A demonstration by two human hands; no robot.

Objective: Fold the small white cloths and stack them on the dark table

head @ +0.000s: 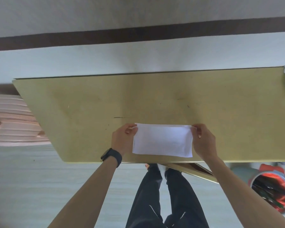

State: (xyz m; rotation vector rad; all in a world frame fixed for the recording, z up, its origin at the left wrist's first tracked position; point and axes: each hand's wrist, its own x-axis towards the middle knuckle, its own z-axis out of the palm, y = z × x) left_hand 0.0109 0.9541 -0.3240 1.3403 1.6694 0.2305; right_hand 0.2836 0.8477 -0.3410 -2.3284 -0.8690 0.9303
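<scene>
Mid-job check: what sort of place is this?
Likely a plain indoor workroom: an olive-brown flat table, a dark brown band like a skirting board running behind it, and a round bin with a red liner on the pale floor.

Olive-tan table (220, 99): flat rect. top, runs wide left to right, a few small scuffs + one thin dark scratch (119, 117) near the middle. One white cloth (162, 140) lies on it, rect. shape, long sides approx. parallel w/ the near edge, just inside that edge, roughly centre. A slanted frame piece (192, 170) shows under the near edge; pale floor (39, 178) below.
</scene>
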